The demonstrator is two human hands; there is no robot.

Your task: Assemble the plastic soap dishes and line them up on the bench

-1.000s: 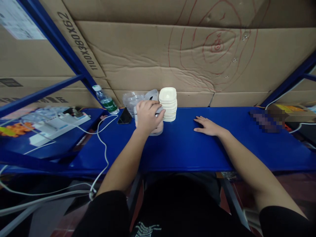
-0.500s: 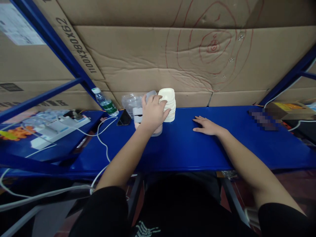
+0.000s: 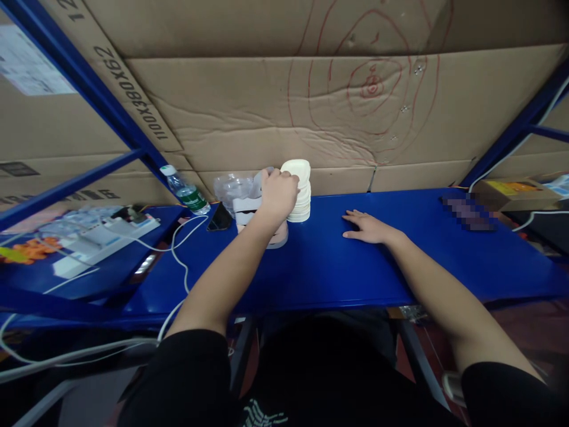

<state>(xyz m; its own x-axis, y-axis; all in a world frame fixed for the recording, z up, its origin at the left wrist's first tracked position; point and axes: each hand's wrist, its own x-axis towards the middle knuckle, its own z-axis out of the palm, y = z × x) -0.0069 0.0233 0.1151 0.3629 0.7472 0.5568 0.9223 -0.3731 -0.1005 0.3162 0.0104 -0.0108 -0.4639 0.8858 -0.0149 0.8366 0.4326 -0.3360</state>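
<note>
My left hand (image 3: 278,193) has its fingers curled at the left side of a stack of cream-coloured containers (image 3: 301,187). What it grips, if anything, is hidden behind the fingers. Grey and pink pieces (image 3: 246,206) lie beneath and to the left of that hand, partly covered by it. My right hand (image 3: 365,227) lies flat on the blue table (image 3: 347,273), palm down with fingers apart, to the right of the stack, touching nothing but the tabletop.
Clear plastic packaging (image 3: 231,188), a black triangular object (image 3: 220,217) and a water bottle (image 3: 186,191) stand at the left. White cables (image 3: 182,261) run near a power strip (image 3: 106,246). Cardboard (image 3: 249,107) backs the table. A blurred dark object (image 3: 469,212) lies at right.
My left hand's fingers have curled in from a more spread pose, beside the container stack. The whole view has shifted slightly. My right hand keeps its place on the table.
</note>
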